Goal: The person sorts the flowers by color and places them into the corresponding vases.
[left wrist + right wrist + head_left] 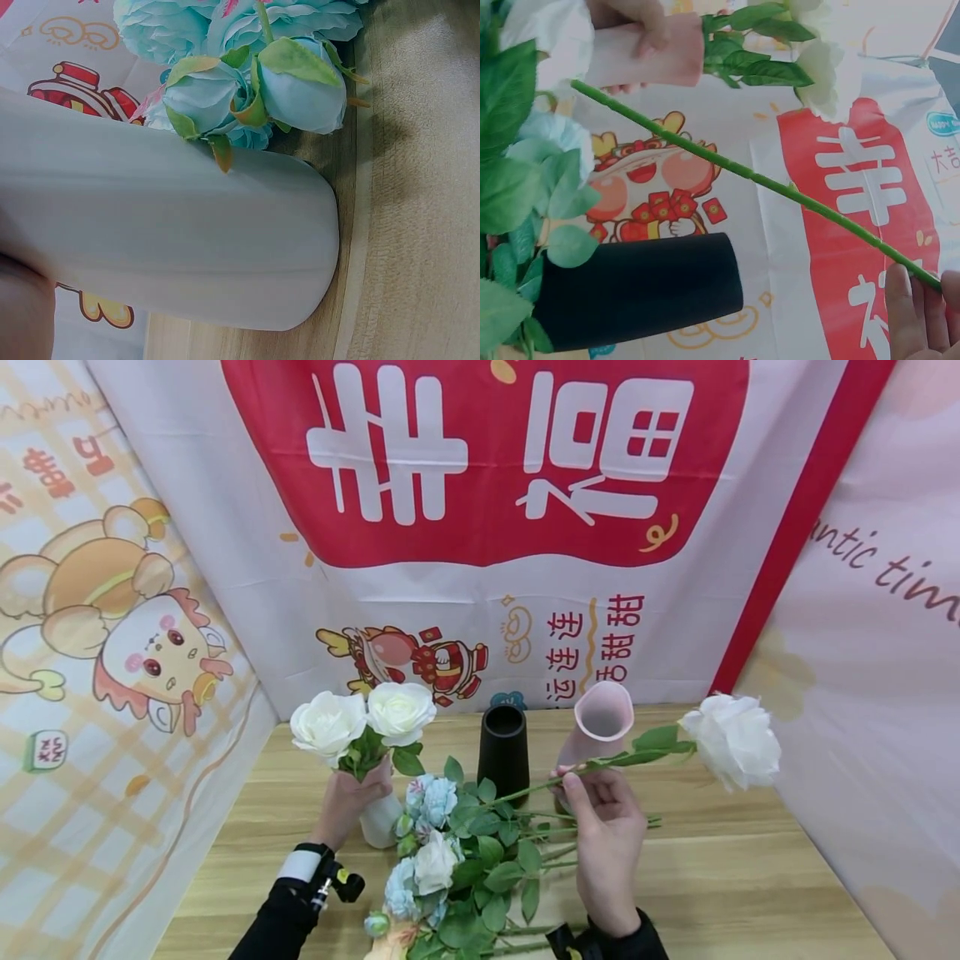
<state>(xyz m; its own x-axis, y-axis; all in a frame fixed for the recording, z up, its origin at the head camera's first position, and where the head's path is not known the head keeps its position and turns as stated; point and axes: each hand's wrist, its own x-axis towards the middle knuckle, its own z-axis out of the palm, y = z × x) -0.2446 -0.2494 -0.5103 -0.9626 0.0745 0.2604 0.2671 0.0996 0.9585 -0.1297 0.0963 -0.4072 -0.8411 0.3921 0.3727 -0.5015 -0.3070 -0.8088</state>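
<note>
At the left, my left hand (354,800) grips the upper part of a pale vase (381,823) that holds two white roses (327,724). The vase's lower body (187,225) fills the left wrist view. My right hand (611,839) pinches the green stem of a single white rose (733,742), its bloom out to the right. The bare stem (735,171) slants across the right wrist view, its cut end pointing toward the left-hand vase. Behind my right hand stands a pink vase (592,739), partly covered.
A black vase (504,752) stands upright between the other vases. In front of it lies a heap of blue flowers (435,800), another white rose (435,864) and leafy stems (487,881) on the wooden table (735,877). Printed cloth (600,635) hangs behind.
</note>
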